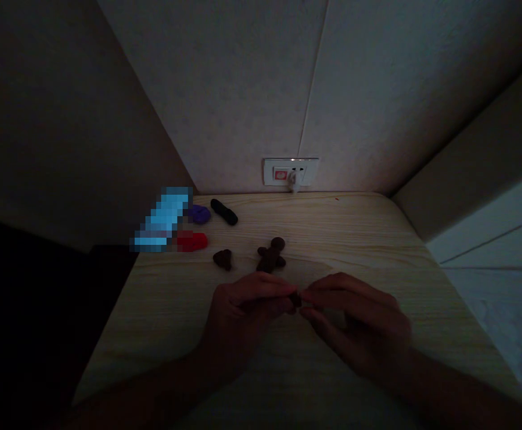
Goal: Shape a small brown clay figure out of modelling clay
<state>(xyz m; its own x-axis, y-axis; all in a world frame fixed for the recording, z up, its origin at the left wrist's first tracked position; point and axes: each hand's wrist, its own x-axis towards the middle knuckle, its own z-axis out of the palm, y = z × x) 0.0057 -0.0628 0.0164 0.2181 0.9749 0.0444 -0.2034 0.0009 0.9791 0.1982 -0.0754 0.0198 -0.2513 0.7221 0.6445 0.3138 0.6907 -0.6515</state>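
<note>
Between my two hands is a small dark brown piece of modelling clay (295,299). My left hand (245,310) pinches it between thumb and forefinger. From the other side, the fingertips and thumb of my right hand (362,316) close on its right end. Just beyond my left hand lies a brown clay figure (272,255) with a round head and short stubby limbs; its lower end is partly hidden by the hand. To the left of the figure rests a loose brown lump of clay (223,259).
On the wooden tabletop (332,227), a black clay piece (224,212), a purple one (199,214) and a red one (193,241) lie at the back left, beside a blurred bright screen (165,218). A wall socket (290,172) with a plug sits behind the table.
</note>
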